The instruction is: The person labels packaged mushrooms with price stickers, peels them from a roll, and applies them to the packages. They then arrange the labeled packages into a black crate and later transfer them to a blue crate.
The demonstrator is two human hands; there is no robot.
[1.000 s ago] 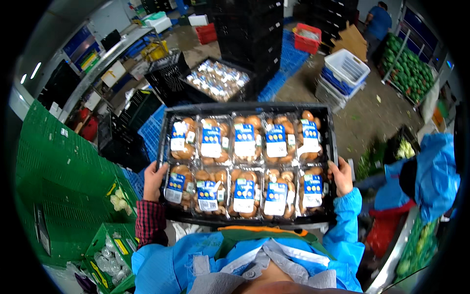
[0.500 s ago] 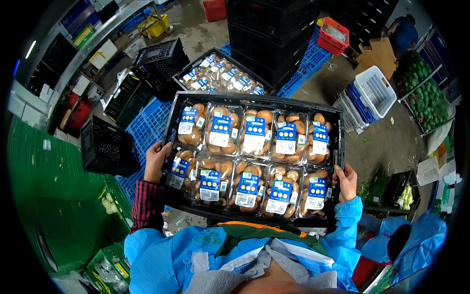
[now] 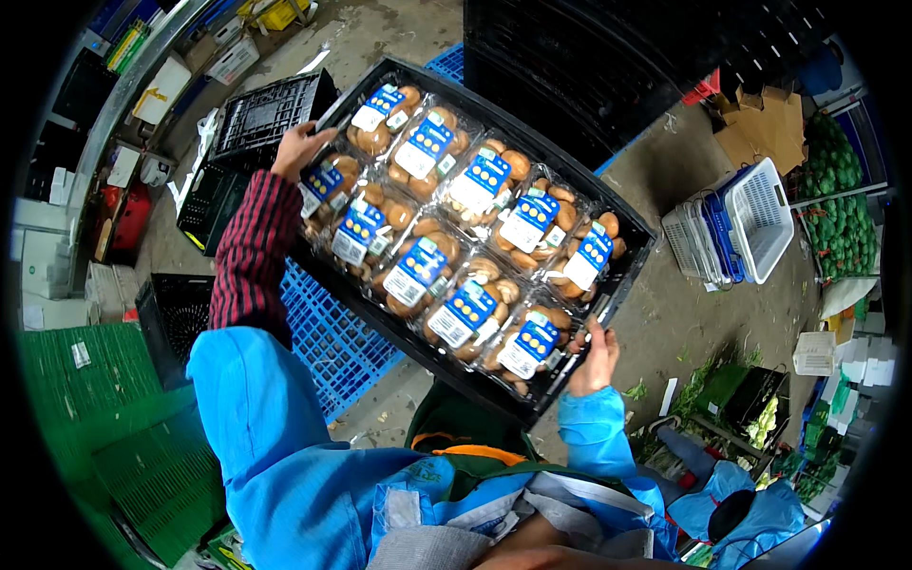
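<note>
A black plastic tray (image 3: 518, 404) is held tilted diagonally across the middle, carrying several clear packs of brown mushrooms (image 3: 423, 150) with blue-and-white labels, laid in two rows. My left hand (image 3: 296, 150) is closed on its upper left end. My right hand (image 3: 594, 356) grips its lower right end. The blue plastic pallet (image 3: 337, 347) shows below the tray. Black stacked crates (image 3: 560, 71) stand just beyond it. The filled tray seen earlier on the pallet is hidden behind the held one.
Overturned black crates (image 3: 261, 119) and a counter stand left. Green crates (image 3: 133, 446) line the lower left. Right are stacked white and blue baskets (image 3: 755, 218), cardboard (image 3: 760, 133) and bagged green vegetables (image 3: 826, 199). A co-worker in blue (image 3: 750, 518) is at lower right.
The held tray has risen toward the frame's top and turned clockwise, its left end higher and right end lower. Both hands moved with it, still gripping. The view of the room has shifted.
</note>
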